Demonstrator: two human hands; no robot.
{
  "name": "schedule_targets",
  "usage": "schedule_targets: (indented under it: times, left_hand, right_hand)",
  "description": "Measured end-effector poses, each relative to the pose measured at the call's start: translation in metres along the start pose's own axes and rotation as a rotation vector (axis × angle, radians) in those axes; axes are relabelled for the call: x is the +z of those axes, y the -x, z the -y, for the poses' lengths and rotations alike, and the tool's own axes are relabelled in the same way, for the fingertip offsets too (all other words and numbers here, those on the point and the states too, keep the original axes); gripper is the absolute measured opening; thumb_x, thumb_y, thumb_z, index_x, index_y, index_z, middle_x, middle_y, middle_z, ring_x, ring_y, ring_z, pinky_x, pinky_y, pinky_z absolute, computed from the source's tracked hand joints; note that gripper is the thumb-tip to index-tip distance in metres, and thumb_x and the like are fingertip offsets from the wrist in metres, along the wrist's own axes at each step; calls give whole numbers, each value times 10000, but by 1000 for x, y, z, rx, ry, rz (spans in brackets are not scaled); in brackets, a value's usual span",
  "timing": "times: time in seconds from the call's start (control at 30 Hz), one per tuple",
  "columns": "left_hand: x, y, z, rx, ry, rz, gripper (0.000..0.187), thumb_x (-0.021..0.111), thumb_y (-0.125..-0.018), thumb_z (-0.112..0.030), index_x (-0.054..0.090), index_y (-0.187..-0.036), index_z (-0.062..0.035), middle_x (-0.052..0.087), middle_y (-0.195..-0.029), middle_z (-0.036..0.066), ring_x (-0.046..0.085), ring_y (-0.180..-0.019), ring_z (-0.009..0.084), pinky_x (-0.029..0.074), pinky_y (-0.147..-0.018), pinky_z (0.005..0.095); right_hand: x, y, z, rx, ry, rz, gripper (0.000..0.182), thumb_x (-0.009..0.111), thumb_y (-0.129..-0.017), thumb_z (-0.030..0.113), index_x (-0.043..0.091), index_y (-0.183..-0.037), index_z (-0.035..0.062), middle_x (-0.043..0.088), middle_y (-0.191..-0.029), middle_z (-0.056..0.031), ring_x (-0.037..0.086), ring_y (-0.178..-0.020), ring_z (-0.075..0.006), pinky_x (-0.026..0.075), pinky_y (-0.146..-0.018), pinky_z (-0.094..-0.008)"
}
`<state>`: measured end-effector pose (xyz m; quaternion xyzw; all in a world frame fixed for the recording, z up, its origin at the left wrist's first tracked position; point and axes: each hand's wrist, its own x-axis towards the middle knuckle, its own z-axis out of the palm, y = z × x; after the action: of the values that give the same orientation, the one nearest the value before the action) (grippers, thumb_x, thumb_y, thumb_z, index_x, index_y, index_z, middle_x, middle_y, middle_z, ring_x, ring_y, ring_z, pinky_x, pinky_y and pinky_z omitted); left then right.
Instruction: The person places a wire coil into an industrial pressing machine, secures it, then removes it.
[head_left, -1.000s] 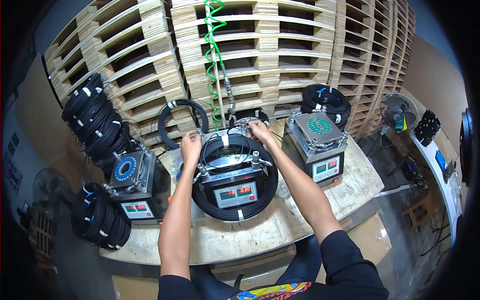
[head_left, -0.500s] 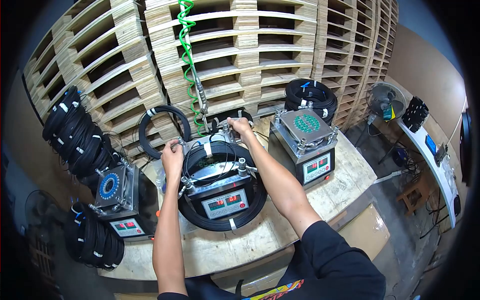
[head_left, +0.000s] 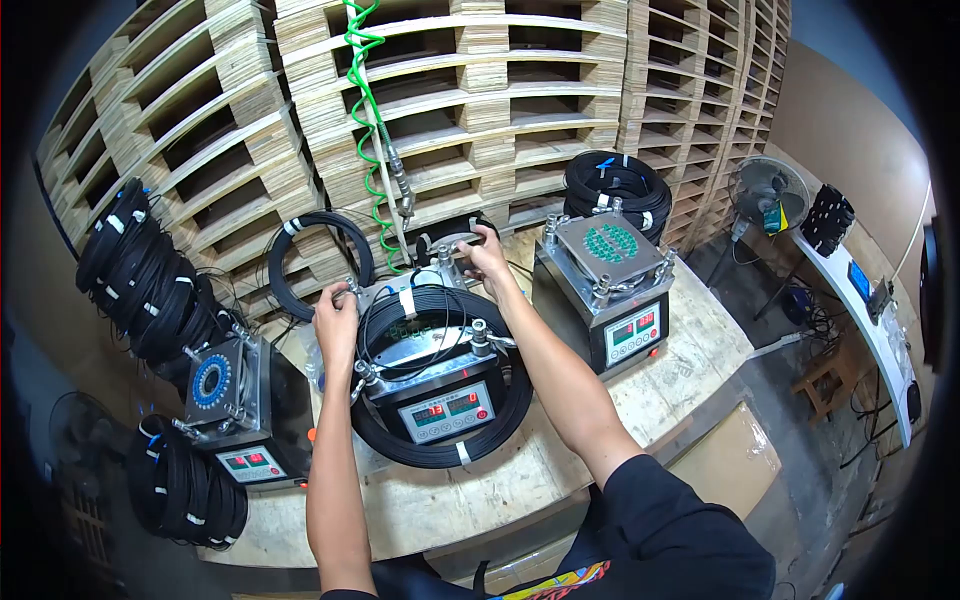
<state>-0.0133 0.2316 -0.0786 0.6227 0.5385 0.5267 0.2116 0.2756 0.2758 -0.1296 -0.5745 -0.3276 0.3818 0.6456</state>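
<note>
A metal-topped machine (head_left: 443,412) with a red digital display stands in the middle of the wooden table, a large black cable coil (head_left: 460,455) looped around it. My left hand (head_left: 336,318) is at the machine's back left corner, its fingers closed around a metal knob there, mostly hidden. My right hand (head_left: 484,255) is at the back right corner beside another metal post (head_left: 446,256), thumb and fingers apart. Thin black cables cross the machine's top plate between my hands.
Similar machines stand left (head_left: 250,462) and right (head_left: 632,335). Black coils are stacked at the left (head_left: 150,285) and back right (head_left: 620,190). A green coiled hose (head_left: 362,90) hangs before wooden pallets (head_left: 490,90). A fan (head_left: 770,195) stands at the right.
My right hand has opened its fingers and lifted slightly off the back right post. My left hand stays at its corner. The view has shifted a little, and the middle display's right number has changed.
</note>
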Motion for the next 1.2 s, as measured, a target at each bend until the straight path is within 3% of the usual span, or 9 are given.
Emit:
schedule_targets:
  times: [0.17,0.23,0.37,0.53,0.67,0.8,0.93,1.03,1.2]
  left_hand:
    - [-1,0,-2,-9,-24,10,291,622,-854,-160,678,-1101,-17,704,-793,136,676,-740,228,512,-736,353]
    - [-2,2,-4,-16,-27,2,290,624,-855,-164,678,-1100,-18,708,-801,143,681,-746,234,513,-737,357]
    - [-4,2,-9,-38,-37,13,278,606,-867,-129,687,-1106,-11,683,-814,91,632,-741,163,498,-721,303]
    - [-4,5,-13,-16,-77,-4,274,610,-855,-148,689,-1085,-22,698,-788,134,673,-744,236,514,-731,358]
    - [-3,4,-10,-16,-70,-10,263,610,-851,-166,686,-1060,-26,709,-788,167,698,-774,314,524,-756,412]
    - [-1,2,-4,-4,-92,-42,259,619,-833,-152,699,-1055,-45,713,-766,134,689,-701,235,521,-693,360]
    - [-2,3,-7,-9,-85,-73,284,628,-814,-149,682,-1069,-36,712,-770,145,700,-735,277,529,-729,391]
    - [4,-5,8,-24,-91,-70,381,633,-806,-135,615,-1161,1,691,-754,142,687,-742,280,527,-743,395]
    - [6,-10,16,-129,-36,6,534,646,-849,-205,497,-1312,16,659,-1056,272,640,-1000,409,489,-909,454]
  right_hand:
    - [-6,-34,-32,-120,95,-223,458,671,-812,147,547,-1237,33,627,-1066,-170,646,-870,-288,543,-586,-357]
    - [1,-19,-13,-384,247,-117,580,733,-808,375,579,-1218,-5,669,-1097,-217,659,-1011,-304,502,-902,-404]
    - [17,22,30,-445,525,70,647,736,-792,401,556,-1269,2,675,-1099,-256,661,-1040,-367,499,-921,-428]
    - [27,25,40,-520,728,227,618,678,-811,325,522,-1307,-9,695,-1048,-250,657,-1036,-411,523,-897,-449]
    - [34,-2,20,-488,758,358,317,562,-855,261,744,-1049,88,714,-978,-215,684,-983,-371,524,-902,-455]
    - [33,2,26,-669,769,446,342,487,-803,109,759,-997,37,714,-1021,-217,656,-1003,-354,492,-976,-406]
    - [27,2,17,-779,833,565,520,417,-777,-50,708,-1179,104,693,-1170,-159,548,-1202,-368,405,-1079,-413]
    - [9,26,28,-707,648,469,458,445,-964,78,504,-1418,78,564,-1375,-208,517,-1275,-347,378,-1095,-383]
    - [-20,95,32,-651,529,450,450,414,-1072,298,462,-1432,32,555,-1393,-192,535,-1287,-296,389,-1069,-341]
